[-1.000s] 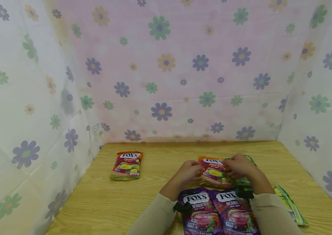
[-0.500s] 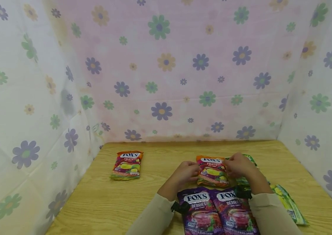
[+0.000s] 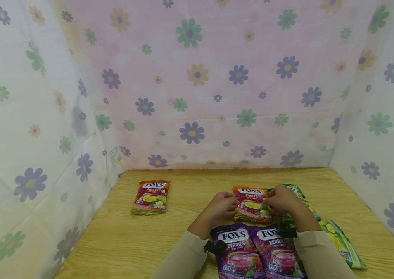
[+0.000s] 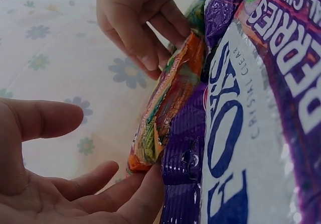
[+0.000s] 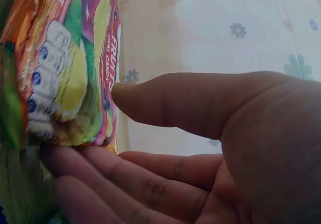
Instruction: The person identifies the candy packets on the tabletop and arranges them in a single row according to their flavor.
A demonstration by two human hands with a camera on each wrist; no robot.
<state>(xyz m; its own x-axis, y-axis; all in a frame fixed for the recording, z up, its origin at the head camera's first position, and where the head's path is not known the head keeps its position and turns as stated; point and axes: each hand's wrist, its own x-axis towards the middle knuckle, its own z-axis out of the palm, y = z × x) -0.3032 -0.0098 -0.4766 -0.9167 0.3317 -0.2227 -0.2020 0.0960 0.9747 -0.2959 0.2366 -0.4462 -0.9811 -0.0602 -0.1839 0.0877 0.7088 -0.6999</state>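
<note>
An orange and red candy packet printed "Fruits" (image 3: 251,204) lies flat on the wooden table between the two hands. Fingertips of the left hand (image 3: 216,211) touch its left edge; in the left wrist view that hand's thumb stands off from the packet (image 4: 168,103). My right hand (image 3: 284,201) is at the opposite edge. In the right wrist view its fingers lie along the packet's side, and the thumb tip is close to the printed front (image 5: 83,68). Just in front are two purple "Berries" packets (image 3: 237,252), side by side, partly under the wrists.
Another Fruits packet (image 3: 151,197) lies at the far left of the table (image 3: 130,240). Green packets (image 3: 296,192) lie behind and right of the right hand, with another green one (image 3: 345,246) by the right forearm. Flowered cloth (image 3: 197,97) surrounds the table.
The Fruits packet between the hands has shifted slightly left and sits straighter. The right hand has come slightly nearer, showing more of the green packets behind it.
</note>
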